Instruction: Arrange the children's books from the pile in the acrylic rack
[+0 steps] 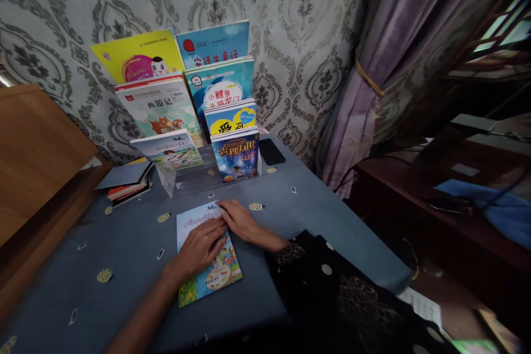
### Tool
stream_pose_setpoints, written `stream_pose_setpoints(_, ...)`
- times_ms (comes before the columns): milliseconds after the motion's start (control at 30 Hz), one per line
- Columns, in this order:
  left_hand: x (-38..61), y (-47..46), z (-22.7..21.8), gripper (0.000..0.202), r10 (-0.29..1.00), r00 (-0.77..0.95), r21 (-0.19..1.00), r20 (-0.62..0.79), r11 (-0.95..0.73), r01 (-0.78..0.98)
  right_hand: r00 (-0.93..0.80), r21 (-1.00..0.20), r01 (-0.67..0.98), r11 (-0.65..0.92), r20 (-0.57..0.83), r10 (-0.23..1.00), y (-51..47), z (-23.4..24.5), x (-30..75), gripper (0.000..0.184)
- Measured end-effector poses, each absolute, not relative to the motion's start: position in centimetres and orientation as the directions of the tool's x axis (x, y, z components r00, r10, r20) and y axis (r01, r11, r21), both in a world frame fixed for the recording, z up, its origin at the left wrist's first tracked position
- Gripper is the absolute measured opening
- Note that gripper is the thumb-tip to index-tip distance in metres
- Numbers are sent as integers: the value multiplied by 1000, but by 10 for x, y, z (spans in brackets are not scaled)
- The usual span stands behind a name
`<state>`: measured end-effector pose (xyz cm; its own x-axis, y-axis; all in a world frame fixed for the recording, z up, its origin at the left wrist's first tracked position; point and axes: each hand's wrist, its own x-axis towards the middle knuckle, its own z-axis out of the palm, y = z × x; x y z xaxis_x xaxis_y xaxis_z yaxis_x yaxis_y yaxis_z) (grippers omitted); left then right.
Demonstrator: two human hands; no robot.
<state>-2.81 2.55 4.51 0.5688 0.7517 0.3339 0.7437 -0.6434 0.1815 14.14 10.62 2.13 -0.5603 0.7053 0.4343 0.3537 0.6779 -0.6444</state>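
A thin children's book [224,276] with a light blue and green illustrated cover lies flat on the cloth-covered table. My left hand [202,244] rests flat across the middle of its cover, fingers stretched toward the right edge. At the book's upper right edge is my right hand [240,221], its fingers extended and touching the cover's corner, close to the left fingertips. Both hands are open and grip nothing. Part of the cover is hidden beneath them.
Behind the book, a clear acrylic stand [188,183] holds several upright books, with a dark blue paperback [237,155] in front. A black phone [271,151] lies right of it. A small stack of books [126,177] sits left, near a wooden panel [37,149]. A purple curtain [373,66] hangs right.
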Motion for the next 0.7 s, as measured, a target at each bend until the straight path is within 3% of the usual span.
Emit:
stream_pose_setpoints(467, -10, -36, 68, 38, 711, 691, 259, 129, -697, 669, -567, -642, 361, 676, 424, 706, 107, 23, 141, 33)
stream_pose_setpoints(700, -7, -44, 73, 40, 706, 699, 308, 114, -694, 651, -608, -602, 343, 721, 442, 659, 108, 18, 142, 34)
